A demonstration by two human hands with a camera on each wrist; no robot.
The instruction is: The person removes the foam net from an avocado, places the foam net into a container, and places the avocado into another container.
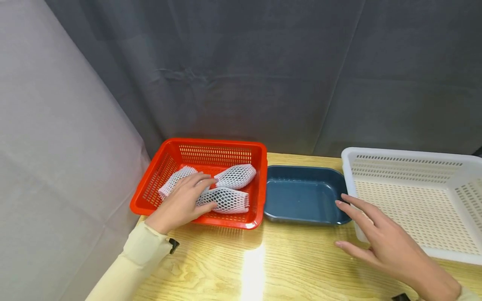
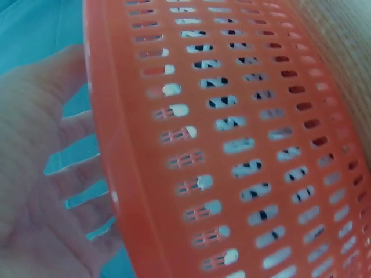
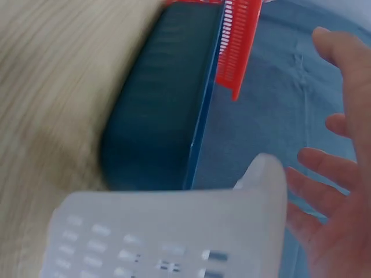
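My left hand [image 1: 184, 202] reaches over the front of a red basket [image 1: 260, 184], its fingers extended above items in white foam netting. One netted item [image 1: 235, 176] lies at the back right, another [image 1: 227, 200] in front of it, and a third [image 1: 177, 180] at the left, partly behind the hand. In the left wrist view the basket's slotted side hides part of the fingers. My right hand [image 1: 384, 238] hovers with spread fingers by the left side of a white basket [image 1: 406, 253], near the right end of a dark blue tray [image 1: 301, 200]. Nothing is in its grasp.
The red basket, blue tray and white basket stand side by side on a wooden table [image 1: 301, 259]. Behind them hangs a dark grey cloth [image 1: 244, 75]. A pale cloth wall [image 1: 64, 146] borders the left side.
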